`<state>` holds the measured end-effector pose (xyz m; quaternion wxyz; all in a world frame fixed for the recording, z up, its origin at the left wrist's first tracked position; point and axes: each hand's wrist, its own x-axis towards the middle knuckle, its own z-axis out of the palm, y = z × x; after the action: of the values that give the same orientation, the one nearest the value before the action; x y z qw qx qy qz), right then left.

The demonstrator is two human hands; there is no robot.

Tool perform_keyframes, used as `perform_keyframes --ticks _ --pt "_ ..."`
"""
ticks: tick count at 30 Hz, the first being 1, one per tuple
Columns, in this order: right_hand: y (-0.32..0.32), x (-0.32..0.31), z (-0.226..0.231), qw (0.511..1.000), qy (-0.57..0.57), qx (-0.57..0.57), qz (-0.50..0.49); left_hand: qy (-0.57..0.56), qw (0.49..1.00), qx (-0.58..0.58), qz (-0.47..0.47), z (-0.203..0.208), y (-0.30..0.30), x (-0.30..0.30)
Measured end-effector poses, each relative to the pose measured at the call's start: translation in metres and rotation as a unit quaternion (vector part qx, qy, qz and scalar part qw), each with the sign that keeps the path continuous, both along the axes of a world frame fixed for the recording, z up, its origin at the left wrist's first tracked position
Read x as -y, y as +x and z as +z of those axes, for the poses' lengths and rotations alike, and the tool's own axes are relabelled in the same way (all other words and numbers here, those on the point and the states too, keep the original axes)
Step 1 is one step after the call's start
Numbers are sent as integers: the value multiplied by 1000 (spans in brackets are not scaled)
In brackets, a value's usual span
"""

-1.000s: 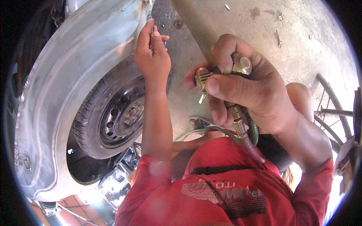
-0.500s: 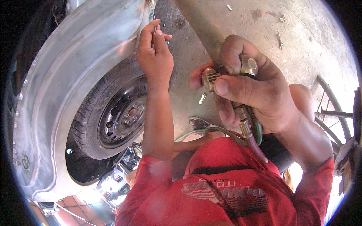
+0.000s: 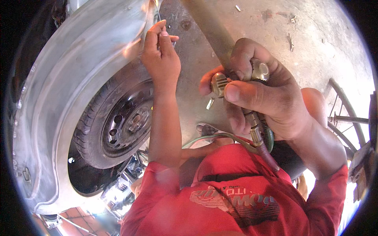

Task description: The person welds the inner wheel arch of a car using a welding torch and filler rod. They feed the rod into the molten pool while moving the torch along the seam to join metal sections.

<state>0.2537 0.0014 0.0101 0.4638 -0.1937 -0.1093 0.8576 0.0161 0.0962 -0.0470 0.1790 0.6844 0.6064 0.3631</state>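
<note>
Listing from the left, we record one grey car panel [image 3: 84, 67], with orange glints [image 3: 131, 49] near the top. Beside it: one black tyre [image 3: 92, 137] on a dark rim [image 3: 130, 118]. Next: our left hand [image 3: 162, 57], thumb and fingers pinching one thin rod [image 3: 158, 11], which points up along the panel's edge. Then: one torch [image 3: 206, 29], its long tube slanting to the top of the view, gripped in our right hand [image 3: 275, 98], fingers curled round, thumb against one ridged brass knob [image 3: 219, 84]. Below: one green hose [image 3: 269, 138] and one red hose [image 3: 269, 158]. Far right: one spoked wheel [image 3: 347, 103].
</note>
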Motion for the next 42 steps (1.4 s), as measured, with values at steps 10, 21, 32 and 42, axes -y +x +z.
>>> perform_keyframes --ticks 10,21,32,42 --pt "2 0 -1 1000 5 1 6 4 1000 -9 5 2 4 1" --pt "3 0 -1 1000 2 -3 11 -16 1000 6 9 3 3 0" --pt "1 0 3 1000 7 5 14 -20 999 28 16 5 6 1" --pt "4 1 3 999 1 49 22 -28 1000 1 9 5 5 2"
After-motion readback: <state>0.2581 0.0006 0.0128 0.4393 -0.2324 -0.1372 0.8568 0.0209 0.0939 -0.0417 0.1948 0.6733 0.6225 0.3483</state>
